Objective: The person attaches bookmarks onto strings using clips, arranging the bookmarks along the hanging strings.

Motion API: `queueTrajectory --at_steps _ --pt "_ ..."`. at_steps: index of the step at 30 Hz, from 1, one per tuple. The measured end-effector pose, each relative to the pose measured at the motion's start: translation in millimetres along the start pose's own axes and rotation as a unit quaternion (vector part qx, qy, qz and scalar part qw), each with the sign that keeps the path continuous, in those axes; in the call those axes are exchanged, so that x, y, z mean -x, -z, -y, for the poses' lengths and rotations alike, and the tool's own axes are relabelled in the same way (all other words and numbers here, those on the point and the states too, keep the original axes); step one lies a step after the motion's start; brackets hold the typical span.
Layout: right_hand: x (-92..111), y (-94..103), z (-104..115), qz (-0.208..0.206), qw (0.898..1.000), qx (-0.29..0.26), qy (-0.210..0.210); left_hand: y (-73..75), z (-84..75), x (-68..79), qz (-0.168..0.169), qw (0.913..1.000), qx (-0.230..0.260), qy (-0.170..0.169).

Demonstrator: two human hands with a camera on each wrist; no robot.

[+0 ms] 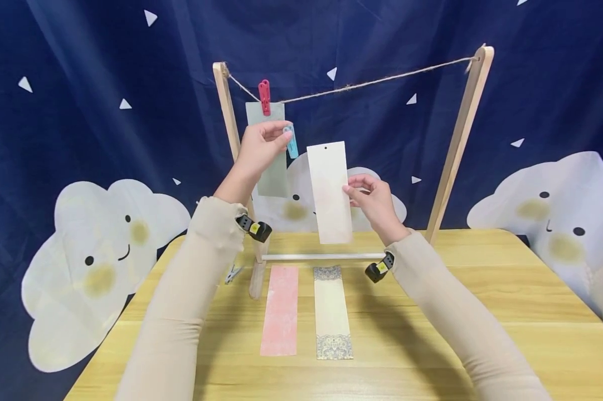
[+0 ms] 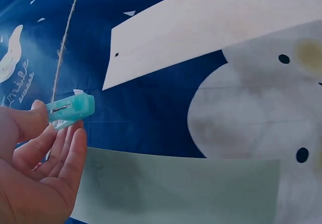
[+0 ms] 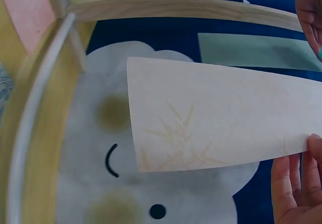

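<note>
So far, in the head view, one green bookmark (image 1: 273, 175) hangs on one string (image 1: 348, 87) by one red clothespin (image 1: 264, 97). Three are left: one white bookmark (image 1: 330, 195), held up, plus one pink bookmark (image 1: 280, 312) and one lacy bookmark (image 1: 332, 312) on the tabletop (image 1: 532, 323), with one gray clip (image 1: 233, 274). In the left wrist view, the left hand (image 2: 40, 176) pinches one blue clothespin (image 2: 75, 106). In the right wrist view, the right hand (image 3: 301, 201) pinches the white bookmark's edge.

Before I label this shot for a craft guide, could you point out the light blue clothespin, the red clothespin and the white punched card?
Light blue clothespin (image 1: 292, 143): head view, middle of its body.
Red clothespin (image 1: 264, 98): head view, middle of its body.
White punched card (image 1: 330, 192): head view, middle of its face.
</note>
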State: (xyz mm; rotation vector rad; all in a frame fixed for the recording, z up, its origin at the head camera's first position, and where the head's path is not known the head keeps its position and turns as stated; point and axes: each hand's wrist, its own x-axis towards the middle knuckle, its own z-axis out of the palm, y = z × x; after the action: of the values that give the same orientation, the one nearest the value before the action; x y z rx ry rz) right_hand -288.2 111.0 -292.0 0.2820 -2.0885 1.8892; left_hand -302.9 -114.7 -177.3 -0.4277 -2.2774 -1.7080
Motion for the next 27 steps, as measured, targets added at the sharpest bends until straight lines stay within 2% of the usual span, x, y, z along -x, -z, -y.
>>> queueTrajectory --at_steps 7,13,20,27 --pt "-9 -9.0 15 -0.014 1.0 -0.015 0.016 -3.6 -21.2 -14.7 -0.017 0.9998 0.002 0.007" --pt "-16 -15.8 26 -0.018 1.0 -0.017 0.017 -4.5 -43.5 -26.7 -0.05 0.9985 0.013 -0.021" --pt "-22 -20.6 38 -0.019 0.999 -0.016 0.031 -10.2 -66.1 -37.4 -0.066 0.9972 -0.017 -0.032" --pt "-28 -23.9 46 -0.017 0.999 -0.019 0.044 -11.2 -74.9 -44.0 -0.079 0.9955 -0.039 -0.035"
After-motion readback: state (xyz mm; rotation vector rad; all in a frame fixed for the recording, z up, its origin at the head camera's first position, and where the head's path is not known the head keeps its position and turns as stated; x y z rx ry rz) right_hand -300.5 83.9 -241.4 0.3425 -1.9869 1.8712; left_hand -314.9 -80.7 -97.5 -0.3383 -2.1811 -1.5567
